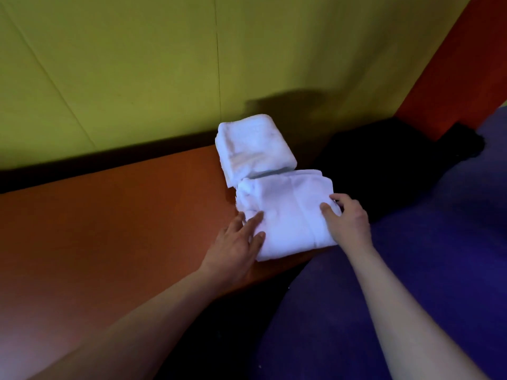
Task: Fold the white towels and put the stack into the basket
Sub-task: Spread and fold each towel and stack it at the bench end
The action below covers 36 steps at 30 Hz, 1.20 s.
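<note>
Head view only. Two folded white towels lay on the orange counter [109, 215] by the yellow wall [137, 64]: the far towel [255, 144] near the wall, the near towel [288, 212] just in front of it, the two touching or nearly so. No basket in view.

Left hand [236, 242] lay at the near towel's left edge, fingers straight and flat, tips on the cloth, nothing held. Right hand [348, 218] was at its right edge, thumb on top and fingers curled round the side, so that grip was closed on the near towel.

Step, as judged: folding looked finished for both; hands were squaring or getting hold of the near towel to stack it. Next move would call for getting the left fingers under the left edge, lifting level so the folds stay put, and setting it on the far towel. Then the stack has to go to the basket, wherever that is.

Purple surface [411, 270] to the right, dark patch beyond; unclear what.
</note>
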{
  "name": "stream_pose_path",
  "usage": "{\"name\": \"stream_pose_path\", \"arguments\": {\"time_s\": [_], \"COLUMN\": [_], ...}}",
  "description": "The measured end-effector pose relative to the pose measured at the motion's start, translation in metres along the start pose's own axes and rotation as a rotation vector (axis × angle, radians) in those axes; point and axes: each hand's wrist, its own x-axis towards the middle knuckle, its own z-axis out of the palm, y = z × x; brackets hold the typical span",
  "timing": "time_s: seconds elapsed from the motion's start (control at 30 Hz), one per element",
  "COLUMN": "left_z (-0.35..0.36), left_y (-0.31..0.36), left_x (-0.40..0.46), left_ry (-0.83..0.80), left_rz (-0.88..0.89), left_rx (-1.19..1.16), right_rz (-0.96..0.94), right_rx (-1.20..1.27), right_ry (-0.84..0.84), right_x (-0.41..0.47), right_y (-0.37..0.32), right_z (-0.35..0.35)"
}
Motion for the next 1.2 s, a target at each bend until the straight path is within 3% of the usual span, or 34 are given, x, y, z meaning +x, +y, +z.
{"name": "stream_pose_path", "arguments": {"time_s": [0.2,0.4,0.63,0.9,1.2], "left_z": [0.017,0.029,-0.010,-0.064,-0.116], "left_y": [-0.017,-0.021,-0.009,-0.034,-0.113], "left_x": [0.002,-0.002,-0.025,-0.101,-0.227], "left_ry": [-0.014,-0.042,0.009,0.188,0.335], "left_rz": [-0.070,-0.077,-0.043,-0.004,-0.284], "left_rx": [0.000,0.045,0.154,0.303,0.289], "right_rz": [-0.045,-0.021,-0.259,-0.492,-0.718], "right_rx": [0.001,-0.230,-0.163,-0.086,0.044], "right_ry": [0.046,-0.021,0.137,0.028,-0.137], "right_x": [-0.007,-0.016,-0.049,-0.129,-0.232], "right_y": [0.002,-0.004,-0.030,-0.099,-0.208], "right_z": [0.003,0.007,0.013,0.044,0.097]}}
